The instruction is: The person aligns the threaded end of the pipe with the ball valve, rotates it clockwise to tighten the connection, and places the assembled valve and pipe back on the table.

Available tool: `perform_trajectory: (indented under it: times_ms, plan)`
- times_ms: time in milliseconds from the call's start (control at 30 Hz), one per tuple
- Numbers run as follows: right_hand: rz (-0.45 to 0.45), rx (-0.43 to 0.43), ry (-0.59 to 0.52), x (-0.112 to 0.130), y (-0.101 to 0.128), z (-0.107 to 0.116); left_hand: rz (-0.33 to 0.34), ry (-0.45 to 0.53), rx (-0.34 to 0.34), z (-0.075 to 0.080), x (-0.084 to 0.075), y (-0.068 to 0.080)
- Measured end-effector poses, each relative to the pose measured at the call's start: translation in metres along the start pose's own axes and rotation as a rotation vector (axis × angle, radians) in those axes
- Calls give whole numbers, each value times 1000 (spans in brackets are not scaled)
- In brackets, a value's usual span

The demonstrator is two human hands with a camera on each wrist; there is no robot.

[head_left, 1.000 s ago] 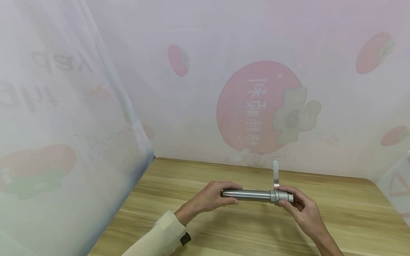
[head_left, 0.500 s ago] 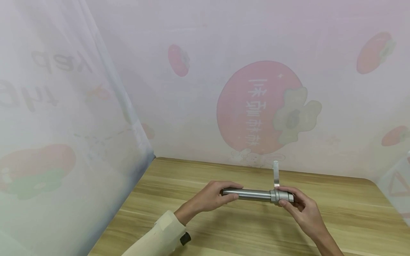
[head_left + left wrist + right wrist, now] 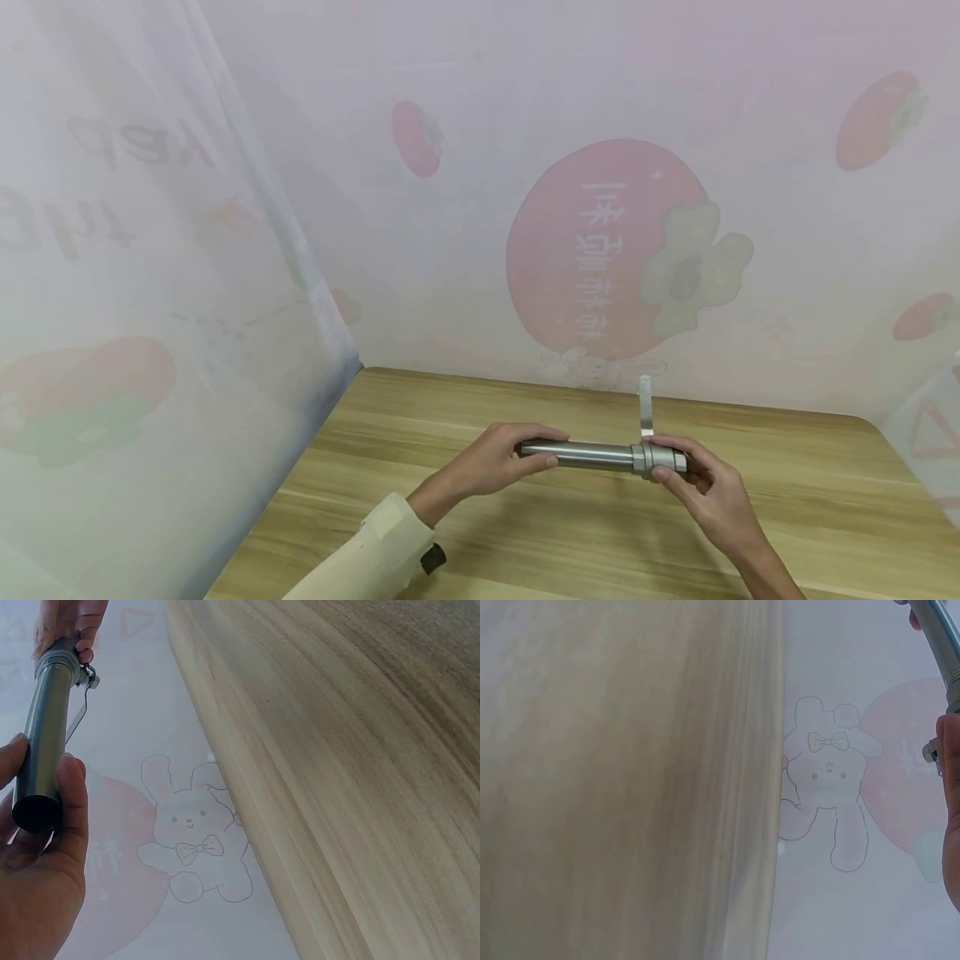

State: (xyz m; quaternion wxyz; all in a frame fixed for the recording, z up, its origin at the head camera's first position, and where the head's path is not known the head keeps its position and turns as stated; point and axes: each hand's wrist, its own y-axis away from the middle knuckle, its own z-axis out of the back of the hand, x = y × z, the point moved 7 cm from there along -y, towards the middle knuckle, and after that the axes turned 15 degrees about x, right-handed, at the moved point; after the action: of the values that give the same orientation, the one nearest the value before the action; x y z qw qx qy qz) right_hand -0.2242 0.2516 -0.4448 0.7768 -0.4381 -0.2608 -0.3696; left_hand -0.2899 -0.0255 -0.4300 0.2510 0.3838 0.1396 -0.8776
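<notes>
A smooth steel pipe [image 3: 592, 454] lies level between my two hands, above the table. Its right end joins a metal ball valve [image 3: 654, 457], whose flat lever handle [image 3: 646, 407] points away toward the back. With thumb and fingers my left hand [image 3: 495, 458] grips the pipe's left end; the left wrist view shows that dark end [image 3: 37, 813] between the fingers. My right hand [image 3: 712, 496] holds the valve body, thumb in front and fingers behind. In the right wrist view only part of the right hand [image 3: 951, 802] and the pipe [image 3: 936, 630] show at the edge.
Beneath the hands is a wood-grain table [image 3: 570, 542] with rounded back corners. A pale printed curtain [image 3: 465, 250] hangs right behind it, and another fabric panel [image 3: 150, 275] closes off the left side. A small black object [image 3: 432, 558] sits by the left cuff.
My left thumb has closed down onto the pipe's left end since a second ago, where it stood just below it. The pipe, valve and right hand hold nearly the same place.
</notes>
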Motion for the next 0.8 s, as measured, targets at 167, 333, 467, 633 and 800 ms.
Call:
perform_trajectory:
  times_ms: [167,333,467,633,800]
  plan:
    - [-11,2,3,-2,0,0,0,10,1,0,0,0]
    - [-6,-4,0,0,-1,1,-23,0,0,1,-3,0]
    - [-4,-10,-4,1,-2,2,-34,-6,-4,2,-3,-1]
    - [4,-13,-5,1,-1,2,-44,-17,-11,2,-3,-2]
    - [12,-12,-7,2,-1,2,-55,-35,-20,1,-3,-2]
